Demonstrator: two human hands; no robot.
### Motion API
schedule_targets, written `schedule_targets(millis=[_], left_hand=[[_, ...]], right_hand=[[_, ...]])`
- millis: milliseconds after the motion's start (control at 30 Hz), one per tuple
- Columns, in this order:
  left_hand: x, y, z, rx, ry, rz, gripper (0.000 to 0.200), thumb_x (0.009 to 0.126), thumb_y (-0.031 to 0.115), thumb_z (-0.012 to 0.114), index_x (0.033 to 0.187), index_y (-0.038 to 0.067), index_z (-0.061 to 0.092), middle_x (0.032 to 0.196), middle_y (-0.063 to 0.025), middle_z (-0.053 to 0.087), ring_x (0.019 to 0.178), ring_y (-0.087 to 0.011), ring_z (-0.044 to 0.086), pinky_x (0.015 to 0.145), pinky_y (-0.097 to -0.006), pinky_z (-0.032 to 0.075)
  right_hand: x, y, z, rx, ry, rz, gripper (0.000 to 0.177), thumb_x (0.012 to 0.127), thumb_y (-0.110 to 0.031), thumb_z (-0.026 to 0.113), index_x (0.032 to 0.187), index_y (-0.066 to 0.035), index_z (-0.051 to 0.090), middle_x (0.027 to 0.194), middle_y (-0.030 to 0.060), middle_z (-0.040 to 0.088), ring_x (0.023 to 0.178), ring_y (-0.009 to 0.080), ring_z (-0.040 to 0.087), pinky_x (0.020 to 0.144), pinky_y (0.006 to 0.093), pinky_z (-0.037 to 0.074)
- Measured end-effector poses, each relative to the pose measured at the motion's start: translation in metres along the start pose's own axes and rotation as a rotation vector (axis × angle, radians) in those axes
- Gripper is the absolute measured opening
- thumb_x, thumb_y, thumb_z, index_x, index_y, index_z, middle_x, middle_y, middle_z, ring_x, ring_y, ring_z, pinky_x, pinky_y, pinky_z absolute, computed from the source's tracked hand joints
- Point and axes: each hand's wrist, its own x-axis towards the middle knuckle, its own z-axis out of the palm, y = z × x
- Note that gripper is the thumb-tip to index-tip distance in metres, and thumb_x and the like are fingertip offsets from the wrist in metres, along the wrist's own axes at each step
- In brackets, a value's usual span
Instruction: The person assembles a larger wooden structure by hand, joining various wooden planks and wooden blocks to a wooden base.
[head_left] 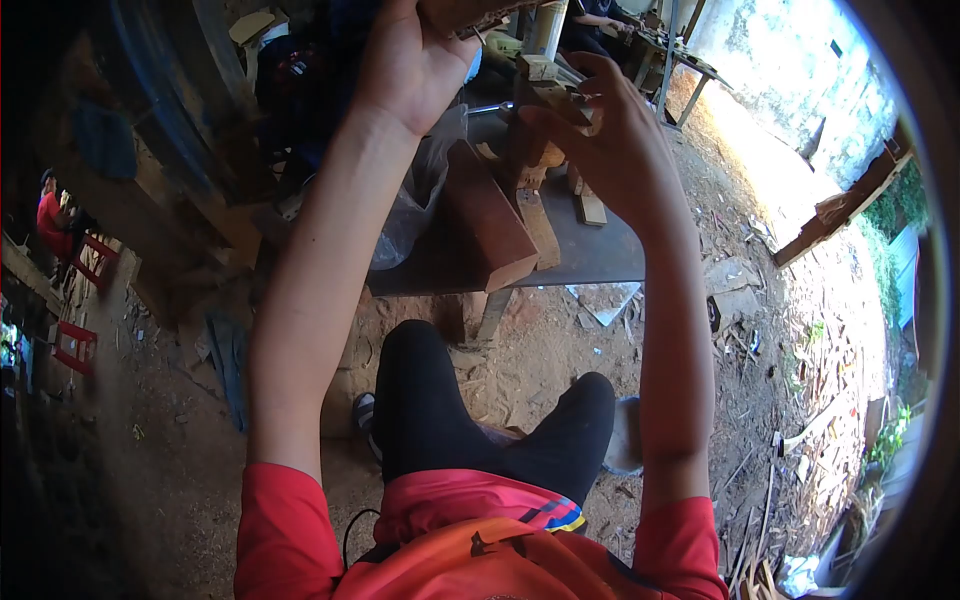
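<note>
At the top edge, my left hand (425, 80) is raised with a brown piece of wood (470, 14) in its grip. A thin metal pin sticks out below that wood, and the frame cuts off its upper part. My right hand (630, 155) hovers over the dark work table (600, 262), with its fingers curved and apart from the thumb. Beneath it are several cut wooden pieces (540, 228). To their left lies a large reddish-brown wooden block (490, 225). A clear plastic bag (408, 205) sits beside the block, partly behind my left forearm.
A person in dark clothes (598, 22) sits at a bench (680, 60) at the back. Far left are a person in red (52, 220) and red chairs (75, 347). A jagged wooden plank (845, 205) slants at right. Wood scraps (830, 400) cover the ground.
</note>
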Motion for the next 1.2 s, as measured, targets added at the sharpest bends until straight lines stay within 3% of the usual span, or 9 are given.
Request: schedule_targets(millis=[100, 200, 333, 367, 467, 667, 800, 967, 1200], left_hand=[[-0.001, -0.002, -0.003, 0.022, 0.014, -0.014, 0.061, 0.100, 0.037, 0.074, 0.148, 0.009, 0.049, 0.144, -0.0061, 0.058, 0.135, -0.0224, 0.053, 0.115, -0.0399, 0.044], [-0.001, -0.003, -0.004, 0.070, 0.028, 0.002, 0.061, 0.099, 0.037, 0.074, 0.148, 0.009, 0.050, 0.143, -0.0058, 0.058, 0.135, -0.0217, 0.053, 0.115, -0.0395, 0.045], [-0.002, -0.002, -0.005, 0.097, 0.047, 0.005, 0.060, 0.099, 0.037, 0.074, 0.147, 0.009, 0.051, 0.142, -0.0060, 0.059, 0.133, -0.0210, 0.054, 0.113, -0.0398, 0.046], [-0.002, -0.002, -0.005, 0.100, 0.058, -0.001, 0.060, 0.099, 0.037, 0.074, 0.147, 0.009, 0.051, 0.142, -0.0062, 0.059, 0.133, -0.0209, 0.054, 0.113, -0.0400, 0.046], [-0.003, 0.000, 0.004, 0.114, 0.090, 0.008, 0.059, 0.100, 0.036, 0.073, 0.147, 0.009, 0.050, 0.142, -0.0068, 0.059, 0.132, -0.0219, 0.055, 0.111, -0.0408, 0.047], [-0.009, -0.004, 0.006, 0.117, 0.007, 0.035, 0.061, 0.101, 0.035, 0.071, 0.151, 0.008, 0.047, 0.144, -0.0077, 0.058, 0.135, -0.0236, 0.053, 0.114, -0.0412, 0.045], [-0.010, -0.004, 0.003, 0.142, 0.021, 0.036, 0.063, 0.101, 0.035, 0.072, 0.151, 0.008, 0.046, 0.145, -0.0077, 0.057, 0.137, -0.0239, 0.051, 0.115, -0.0413, 0.044], [-0.004, -0.008, 0.003, 0.139, 0.037, 0.052, 0.062, 0.101, 0.034, 0.073, 0.150, 0.008, 0.047, 0.145, -0.0081, 0.057, 0.137, -0.0245, 0.052, 0.115, -0.0419, 0.044], [0.000, -0.010, 0.004, 0.117, 0.000, 0.039, 0.063, 0.100, 0.032, 0.074, 0.150, 0.007, 0.047, 0.147, -0.0092, 0.054, 0.137, -0.0255, 0.051, 0.117, -0.0427, 0.044]], right_hand=[[-0.005, 0.004, -0.012, 0.086, 0.022, 0.007, 0.066, 0.088, -0.044, 0.082, 0.137, -0.005, 0.059, 0.124, 0.0208, 0.068, 0.118, 0.0373, 0.067, 0.098, 0.0471, 0.053], [-0.011, 0.010, -0.014, 0.167, 0.166, -0.072, 0.054, 0.088, -0.036, 0.082, 0.129, -0.005, 0.064, 0.111, 0.0167, 0.071, 0.104, 0.0332, 0.071, 0.090, 0.0438, 0.055], [-0.056, -0.029, -0.027, 0.297, 0.097, 0.213, 0.031, 0.088, -0.024, 0.082, 0.109, -0.005, 0.067, 0.087, 0.0093, 0.069, 0.077, 0.0249, 0.068, 0.070, 0.0369, 0.054], [-0.072, -0.042, -0.026, 0.272, -0.050, 0.264, 0.034, 0.090, -0.028, 0.080, 0.111, -0.005, 0.067, 0.090, 0.0097, 0.069, 0.080, 0.0266, 0.069, 0.073, 0.0387, 0.055], [-0.113, -0.070, -0.004, -0.005, -0.188, 0.146, 0.079, 0.084, -0.047, 0.082, 0.139, 0.003, 0.053, 0.114, 0.0207, 0.062, 0.104, 0.0361, 0.065, 0.084, 0.0438, 0.055], [-0.127, -0.075, 0.047, -0.047, -0.149, 0.255, 0.069, 0.086, -0.036, 0.079, 0.144, -0.007, 0.054, 0.106, 0.0167, 0.064, 0.100, 0.0356, 0.069, 0.077, 0.0458, 0.056], [-0.130, -0.070, 0.038, -0.061, -0.205, 0.252, 0.064, 0.086, -0.030, 0.078, 0.143, -0.010, 0.055, 0.113, 0.0142, 0.064, 0.098, 0.0312, 0.070, 0.071, 0.0423, 0.058], [-0.148, -0.070, 0.013, 0.035, -0.090, 0.235, 0.060, 0.085, -0.027, 0.082, 0.141, -0.015, 0.063, 0.114, 0.0100, 0.069, 0.096, 0.0311, 0.072, 0.076, 0.0413, 0.059], [-0.197, -0.061, -0.073, 0.246, -0.170, 0.346, 0.059, 0.080, -0.019, 0.087, 0.136, -0.010, 0.070, 0.121, 0.0166, 0.071, 0.103, 0.0313, 0.074, 0.084, 0.0387, 0.060]])
